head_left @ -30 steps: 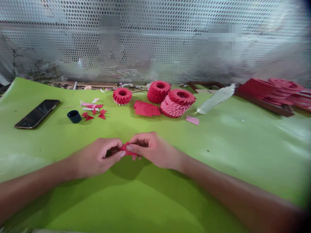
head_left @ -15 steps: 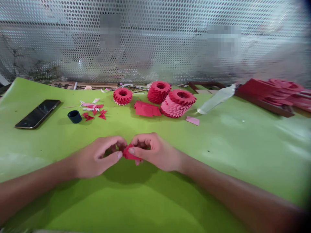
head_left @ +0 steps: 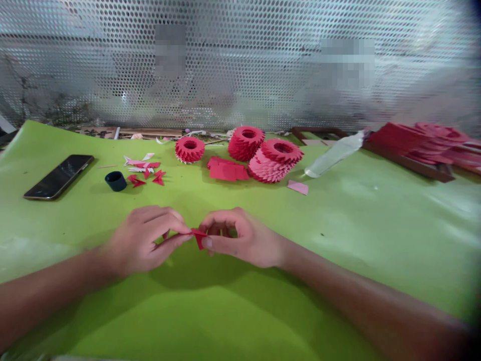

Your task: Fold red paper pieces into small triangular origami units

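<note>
Presently I see the left hand point(head_left: 145, 238) pinching one corner of a small, sharply creased red paper piece point(head_left: 199, 239) at near centre, while the right hand point(head_left: 250, 240) grips its other side, partly covering it. Farther left sits a smooth, dark cylinder point(head_left: 115, 184); beyond, spiky paper rings point(head_left: 244, 148). Perforated metal sheeting point(head_left: 244, 60) spans the far side; what lies behind is unclear.

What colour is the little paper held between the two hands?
The paper is red, seen best in the head view.
</note>
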Tool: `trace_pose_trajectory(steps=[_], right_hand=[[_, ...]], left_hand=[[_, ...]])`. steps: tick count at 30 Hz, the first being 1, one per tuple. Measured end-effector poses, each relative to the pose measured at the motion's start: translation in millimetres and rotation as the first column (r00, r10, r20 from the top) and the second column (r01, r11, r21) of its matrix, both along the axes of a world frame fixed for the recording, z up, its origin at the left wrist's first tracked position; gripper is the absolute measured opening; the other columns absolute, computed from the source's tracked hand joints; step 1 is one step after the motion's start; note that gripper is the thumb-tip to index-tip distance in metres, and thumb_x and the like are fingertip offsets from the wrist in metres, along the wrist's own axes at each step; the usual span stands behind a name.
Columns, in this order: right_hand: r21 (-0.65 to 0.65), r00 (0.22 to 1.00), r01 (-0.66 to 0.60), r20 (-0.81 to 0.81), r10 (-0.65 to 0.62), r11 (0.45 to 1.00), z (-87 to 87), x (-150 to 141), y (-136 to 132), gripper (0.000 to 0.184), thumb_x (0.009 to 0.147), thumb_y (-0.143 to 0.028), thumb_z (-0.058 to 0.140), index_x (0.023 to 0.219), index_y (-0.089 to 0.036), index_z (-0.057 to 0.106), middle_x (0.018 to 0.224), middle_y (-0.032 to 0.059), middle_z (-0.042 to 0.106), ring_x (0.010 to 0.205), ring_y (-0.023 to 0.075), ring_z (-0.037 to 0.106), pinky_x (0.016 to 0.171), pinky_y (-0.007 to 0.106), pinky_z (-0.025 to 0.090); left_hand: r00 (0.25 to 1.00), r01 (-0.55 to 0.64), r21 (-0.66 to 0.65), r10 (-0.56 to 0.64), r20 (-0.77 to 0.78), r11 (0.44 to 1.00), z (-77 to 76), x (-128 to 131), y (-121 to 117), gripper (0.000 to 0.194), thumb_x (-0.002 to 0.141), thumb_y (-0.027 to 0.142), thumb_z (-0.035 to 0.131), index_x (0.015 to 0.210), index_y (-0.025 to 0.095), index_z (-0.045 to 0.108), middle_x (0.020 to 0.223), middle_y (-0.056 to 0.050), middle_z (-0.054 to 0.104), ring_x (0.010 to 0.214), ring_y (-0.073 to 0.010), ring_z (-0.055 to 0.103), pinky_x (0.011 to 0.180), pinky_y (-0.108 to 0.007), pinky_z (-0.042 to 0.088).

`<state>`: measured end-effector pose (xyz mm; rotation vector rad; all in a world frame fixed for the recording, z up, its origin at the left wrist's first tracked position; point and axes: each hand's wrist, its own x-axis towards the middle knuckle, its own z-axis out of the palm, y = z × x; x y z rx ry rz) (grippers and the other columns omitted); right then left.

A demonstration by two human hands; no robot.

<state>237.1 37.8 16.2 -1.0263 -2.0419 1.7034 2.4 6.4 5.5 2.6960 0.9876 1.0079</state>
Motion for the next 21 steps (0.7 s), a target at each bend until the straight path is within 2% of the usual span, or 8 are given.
trace_pose_trajectory(steps=[3,6,8,10,13,16,18,21], right_hand=[[0.154,0.996,0.023,0.082,-0.036,0.988,0.7,-1,-3,0.030,0.092,-0.043,0.062,0.089,-0.015,0.070,0.074,0.0022,0.071,0.054,0.0093,0.052,0.046,0.021,0.034],[0.269,0.995,0.024,0.091,-0.051,0.963,-0.2,-2,-6,0.028,0.096,-0.038,0.057,0.083,-0.016,0.068,0.068,0.0002,0.067,0.048,0.0076,0.046,0.043,0.021,0.031],[0.283,0.997,0.002,0.074,-0.024,0.959,-0.7,-2,-7,0.028,0.096,-0.037,0.057,0.081,-0.016,0.067,0.066,-0.0006,0.066,0.048,0.0075,0.046,0.043,0.021,0.031],[0.278,0.998,-0.017,0.065,-0.001,0.961,-1.3,-2,-8,0.028,0.096,-0.038,0.058,0.081,-0.016,0.066,0.065,-0.0010,0.064,0.048,0.0076,0.046,0.043,0.021,0.031],[0.274,1.000,-0.001,0.004,0.001,0.962,-3.0,0,-6,0.037,0.099,-0.046,0.052,0.084,-0.016,0.066,0.069,0.0004,0.065,0.053,0.0095,0.050,0.048,0.022,0.035],[0.261,0.990,0.074,-0.138,-0.039,0.962,-6.1,0,-3,0.045,0.105,-0.049,0.038,0.093,-0.016,0.066,0.079,0.0022,0.064,0.068,0.0123,0.059,0.061,0.025,0.045],[0.214,0.981,0.087,-0.191,-0.046,0.973,-8.7,-1,-2,0.042,0.105,-0.049,0.039,0.094,-0.017,0.064,0.084,0.0024,0.064,0.073,0.0127,0.060,0.067,0.026,0.047],[0.151,0.976,0.059,-0.216,-0.026,0.987,-12.0,-3,-2,0.039,0.103,-0.051,0.045,0.092,-0.018,0.063,0.087,0.0025,0.064,0.073,0.0127,0.060,0.067,0.026,0.048]], left_hand=[[1.000,-0.016,-0.021,0.016,0.015,1.000,0.1,1,0,0.016,0.098,0.022,0.057,0.084,0.018,0.064,0.072,0.000,0.072,0.060,-0.0117,0.064,0.059,-0.023,0.046],[0.999,-0.044,-0.141,0.047,0.017,0.989,1.4,3,1,0.013,0.096,0.026,0.055,0.089,0.018,0.064,0.072,0.000,0.070,0.058,-0.0116,0.062,0.056,-0.022,0.046],[0.998,-0.067,-0.245,0.064,-0.022,0.967,2.1,4,2,0.018,0.096,0.032,0.053,0.096,0.017,0.064,0.074,-0.001,0.071,0.058,-0.0129,0.062,0.053,-0.022,0.045],[0.995,-0.058,-0.304,0.030,-0.096,0.951,1.7,5,4,0.025,0.098,0.034,0.048,0.094,0.017,0.065,0.073,-0.002,0.070,0.057,-0.0139,0.061,0.052,-0.023,0.043],[0.987,-0.016,-0.255,-0.024,-0.156,0.967,-1.1,6,5,0.034,0.101,0.028,0.041,0.081,0.016,0.067,0.065,-0.002,0.066,0.053,-0.0135,0.057,0.052,-0.025,0.040],[0.996,-0.029,-0.169,0.014,-0.091,0.985,-4.4,6,5,0.035,0.101,0.025,0.042,0.078,0.017,0.067,0.058,0.000,0.062,0.048,-0.0116,0.052,0.049,-0.024,0.037],[0.998,-0.039,-0.152,0.031,-0.056,0.988,-5.7,5,4,0.036,0.102,0.025,0.042,0.077,0.017,0.067,0.056,0.001,0.061,0.046,-0.0108,0.050,0.047,-0.022,0.036],[0.999,-0.031,-0.127,0.026,-0.039,0.991,-5.9,5,4,0.036,0.102,0.025,0.043,0.075,0.017,0.066,0.056,0.000,0.063,0.046,-0.0106,0.051,0.046,-0.022,0.037]])
